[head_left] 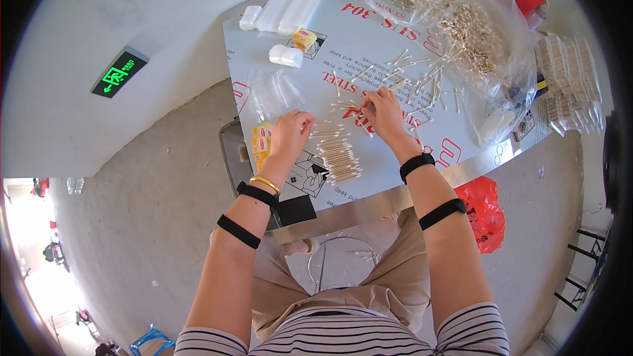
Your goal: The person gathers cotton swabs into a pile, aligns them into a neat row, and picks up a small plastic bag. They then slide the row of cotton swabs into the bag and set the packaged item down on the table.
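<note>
Head camera view: a row of cotton swabs (339,156) lies on a film-covered table (386,175) between a person's hands, its far end just beside the fingertips of the left hand (293,133), the nearer of the two. The row's long axis points toward the person's body; each slim, pale stick, white-tipped at both ends, lies roughly crosswise. Both hands show narrow, gathered fingertips, but whether either pinches a swab cannot be told. The right hand (384,113) hovers beside loose swabs (399,84) scattered near a clear plastic bag (486,102).
</note>
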Demonstrator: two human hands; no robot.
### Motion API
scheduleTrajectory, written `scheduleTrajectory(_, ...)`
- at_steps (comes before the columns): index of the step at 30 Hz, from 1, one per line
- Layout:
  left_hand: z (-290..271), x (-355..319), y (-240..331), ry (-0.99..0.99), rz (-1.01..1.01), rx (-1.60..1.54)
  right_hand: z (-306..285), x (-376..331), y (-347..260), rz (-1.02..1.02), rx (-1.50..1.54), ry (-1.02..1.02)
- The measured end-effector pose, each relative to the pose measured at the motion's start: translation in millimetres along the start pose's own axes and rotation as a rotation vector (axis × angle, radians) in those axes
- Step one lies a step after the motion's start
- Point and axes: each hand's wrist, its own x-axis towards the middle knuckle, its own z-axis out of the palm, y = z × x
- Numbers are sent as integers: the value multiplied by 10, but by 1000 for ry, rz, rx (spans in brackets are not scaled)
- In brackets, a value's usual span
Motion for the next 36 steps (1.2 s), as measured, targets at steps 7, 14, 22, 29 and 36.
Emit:
scheduleTrajectory(7, 13, 166, -90, -35, -92, -117, -30, 11, -83, -10, -18, 31)
scheduleTrajectory(14, 66, 117, -54, 16, 89, 50, 115, -37, -334, -131, 39, -36)
scheduleTrajectory(22, 63, -128, 2, 14, 240, 126, 259, -139, -483, -15, 49, -62)
scheduleTrajectory(29, -10, -208, -34, 113, 27, 32, 217, -179, -485, -95, 85, -117)
scheduleTrajectory(36, -21, -285, -64, 81, 48, -5, 276, -113, -475, -63, 77, -104)
